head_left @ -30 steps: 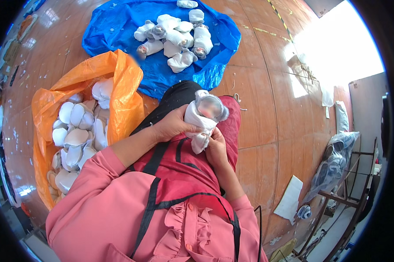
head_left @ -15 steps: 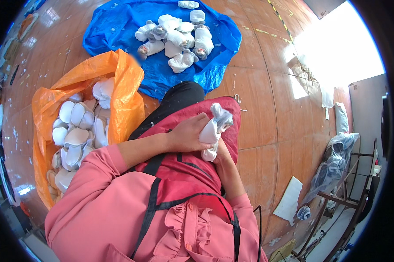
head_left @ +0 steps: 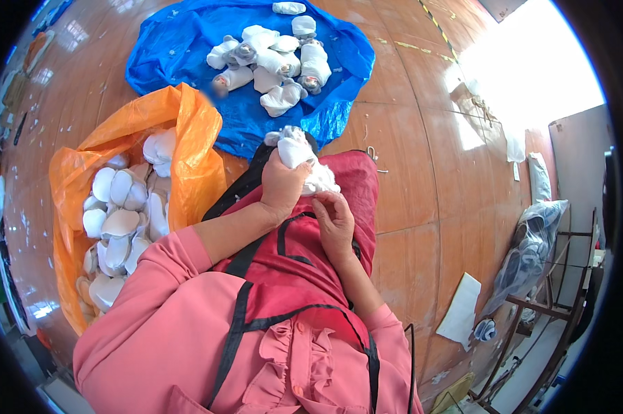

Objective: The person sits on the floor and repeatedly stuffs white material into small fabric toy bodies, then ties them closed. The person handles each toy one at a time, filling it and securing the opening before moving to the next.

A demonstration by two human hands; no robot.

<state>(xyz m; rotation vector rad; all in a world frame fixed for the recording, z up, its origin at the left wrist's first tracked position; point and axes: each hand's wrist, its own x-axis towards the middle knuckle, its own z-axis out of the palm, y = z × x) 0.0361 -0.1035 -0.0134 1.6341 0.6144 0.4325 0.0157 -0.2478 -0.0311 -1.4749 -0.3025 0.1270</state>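
Right hand (head_left: 335,219): thumb and fingers curled at the near end of the white bundle (head_left: 317,181); cannot tell whether they pinch its cloth.
Left hand (head_left: 284,186): closed round the bundle's side.
White bundle: held above the red apron (head_left: 290,290), grey fluffy end (head_left: 288,132) pointing away; seems largely wrapped, near end perhaps unfinished.
Orange sack (head_left: 64,181): many loose white pads (head_left: 121,224) inside.
Blue sheet (head_left: 165,56): several similar bundles (head_left: 281,99), seemingly wrapped already.

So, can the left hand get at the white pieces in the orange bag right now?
Probably not as it is: the left hand grips the white bundle. Emptied, it likely could; the orange bag is on that side, open, with white pieces exposed.
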